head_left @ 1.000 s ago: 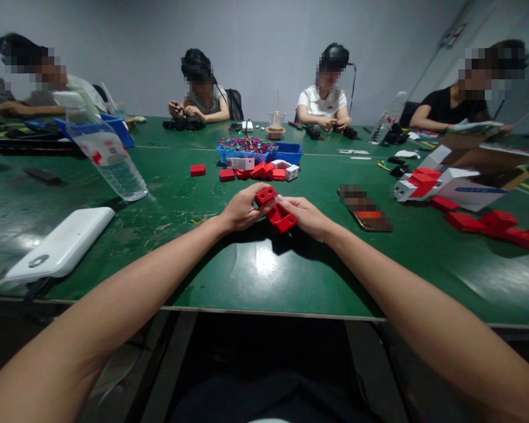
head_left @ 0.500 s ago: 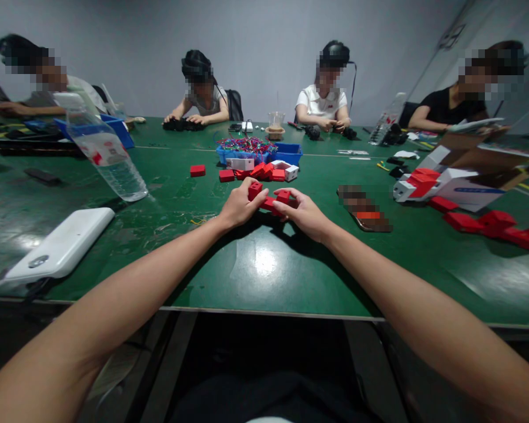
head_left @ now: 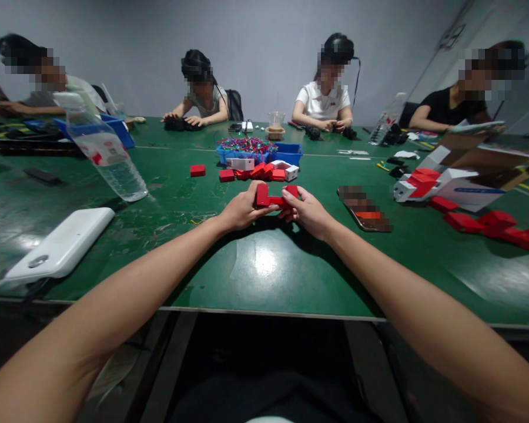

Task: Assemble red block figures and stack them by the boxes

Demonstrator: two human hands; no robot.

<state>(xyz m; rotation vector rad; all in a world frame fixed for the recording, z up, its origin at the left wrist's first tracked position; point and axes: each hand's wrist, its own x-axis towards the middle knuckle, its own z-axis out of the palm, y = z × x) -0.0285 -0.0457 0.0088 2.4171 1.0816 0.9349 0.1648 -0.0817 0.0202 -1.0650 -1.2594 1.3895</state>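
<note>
Between my two hands is a red U-shaped plastic piece [head_left: 263, 195], with two upright blocks joined by a low bar. My left hand [head_left: 241, 208] grips its left block, fingers partly behind and below it. Closed around the right block is my right hand [head_left: 309, 213], with its thumb across the front. The piece is held just above the green table [head_left: 264, 282]. Just beyond my hands lies a pile of red blocks [head_left: 260, 170] with a white block [head_left: 240, 164] among them. A single red block [head_left: 197, 170] sits apart to the left.
Blue trays [head_left: 287, 154] stand behind the pile, one heaped with coloured wires [head_left: 247, 145]. To the left are a water bottle [head_left: 108, 155] and a white power bank [head_left: 64, 244]. A phone [head_left: 364, 208], red pieces [head_left: 489, 223] and an open carton [head_left: 471, 185] lie right. Several people sit opposite.
The red piece has turned in my hands, so its blocks' flat faces now point towards me. My left fingers have shifted beneath it, and both hands still hold it.
</note>
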